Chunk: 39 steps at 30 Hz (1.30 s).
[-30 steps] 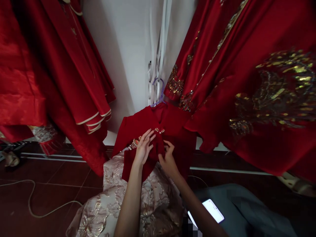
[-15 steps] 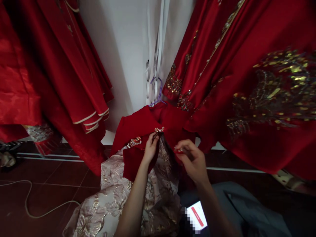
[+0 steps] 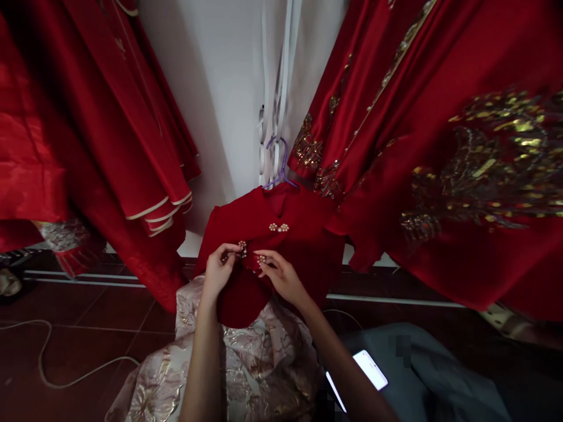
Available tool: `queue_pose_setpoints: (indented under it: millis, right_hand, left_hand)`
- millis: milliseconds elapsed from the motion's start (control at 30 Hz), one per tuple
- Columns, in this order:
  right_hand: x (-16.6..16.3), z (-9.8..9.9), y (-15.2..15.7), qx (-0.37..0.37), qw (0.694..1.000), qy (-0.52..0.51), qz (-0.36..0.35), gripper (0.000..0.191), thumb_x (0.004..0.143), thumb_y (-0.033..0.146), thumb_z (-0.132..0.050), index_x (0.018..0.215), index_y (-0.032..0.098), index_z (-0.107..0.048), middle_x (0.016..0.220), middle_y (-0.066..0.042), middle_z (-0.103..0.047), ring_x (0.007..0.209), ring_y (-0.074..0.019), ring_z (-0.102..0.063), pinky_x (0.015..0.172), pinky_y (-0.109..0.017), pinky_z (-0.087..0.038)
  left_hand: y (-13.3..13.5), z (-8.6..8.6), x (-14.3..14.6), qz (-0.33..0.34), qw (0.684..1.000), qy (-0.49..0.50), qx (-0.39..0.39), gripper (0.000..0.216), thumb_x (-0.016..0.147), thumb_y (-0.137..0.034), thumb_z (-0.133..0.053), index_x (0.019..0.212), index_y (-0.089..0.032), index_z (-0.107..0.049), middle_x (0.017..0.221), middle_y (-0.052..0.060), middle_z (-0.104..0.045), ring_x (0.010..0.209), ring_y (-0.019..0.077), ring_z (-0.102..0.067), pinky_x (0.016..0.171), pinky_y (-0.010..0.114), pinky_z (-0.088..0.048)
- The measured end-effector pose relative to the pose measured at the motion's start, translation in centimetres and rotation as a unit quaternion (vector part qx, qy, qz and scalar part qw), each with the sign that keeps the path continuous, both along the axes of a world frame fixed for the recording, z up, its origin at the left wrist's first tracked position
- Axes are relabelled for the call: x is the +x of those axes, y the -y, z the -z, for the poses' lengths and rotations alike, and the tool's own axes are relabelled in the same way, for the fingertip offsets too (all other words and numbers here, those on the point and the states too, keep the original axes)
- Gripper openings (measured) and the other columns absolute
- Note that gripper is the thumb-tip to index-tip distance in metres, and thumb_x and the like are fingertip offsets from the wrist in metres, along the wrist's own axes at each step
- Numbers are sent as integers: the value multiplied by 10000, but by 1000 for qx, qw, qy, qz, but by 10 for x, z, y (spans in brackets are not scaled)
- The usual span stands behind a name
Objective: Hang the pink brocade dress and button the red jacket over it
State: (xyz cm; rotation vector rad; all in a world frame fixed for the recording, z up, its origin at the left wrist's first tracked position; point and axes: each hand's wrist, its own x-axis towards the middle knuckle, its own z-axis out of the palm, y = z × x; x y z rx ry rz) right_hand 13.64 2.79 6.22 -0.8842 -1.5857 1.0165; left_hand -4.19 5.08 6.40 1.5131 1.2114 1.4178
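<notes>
A red velvet top [image 3: 246, 305] hangs on a purple hanger [image 3: 282, 167], its front panels drawn together. A beaded clasp [image 3: 278, 227] sits fastened below the neckline. Lower down, the fingertips of my left hand [image 3: 216, 272] pinch a jewelled clasp piece [image 3: 242, 249] on the left panel. My right hand [image 3: 284, 280] is closed on a second, matching clasp piece [image 3: 261, 259] at the edge of the right panel. A small gap separates the two pieces. Beneath the top spreads a pale pink and gold brocade skirt [image 3: 162, 375].
Red garments [image 3: 132, 129] hang at left, and a red gown with gold sequins [image 3: 497, 170] at right. White straps [image 3: 266, 82] run down the wall. A lit phone [image 3: 370, 369] lies by grey-blue cloth [image 3: 422, 357]. A pale cable [image 3: 48, 375] crosses the tiled floor.
My left hand has moved left and down from the upper clasp to the lower one. My right hand has come left with the right panel, which now covers the brocade between the panels.
</notes>
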Motion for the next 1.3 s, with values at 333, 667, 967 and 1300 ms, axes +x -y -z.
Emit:
queue_pose_setpoints:
  millis: [333,667,967,1300]
  right_hand:
    - [-9,-9,-15,62,991,101,64,234,808,283,-550,1021,210,-610,923,-52,-666,797,-141,-645,661,-256,-557]
    - [-2,-7,-20,62,985,91,131,149,799,274,-558,904,201,-633,902,-49,-690,799,-155,-661,624,-248,-545]
    - [-12,-4,-27,116,982,101,109,120,812,228,-534,869,193,-633,889,-36,-664,779,-132,-642,666,-242,-549]
    - [-16,3,-29,136,976,101,138,125,825,258,-518,855,196,-622,861,-38,-648,742,-137,-632,671,-267,-563]
  left_hand:
    - [0,4,6,39,999,-30,-22,253,753,-197,-533,988,-160,-617,1008,77,-667,882,162,-640,666,252,-535]
    - [-2,7,16,20,998,-60,14,288,728,-142,-547,1000,-167,-639,965,59,-684,845,139,-642,780,271,-507]
    - [1,6,20,-29,998,-60,23,247,722,-268,-633,938,-149,-650,837,54,-688,739,132,-644,687,242,-522]
    - [-4,17,20,-64,998,-16,6,186,719,-195,-619,881,-145,-694,799,53,-718,706,146,-677,705,268,-555]
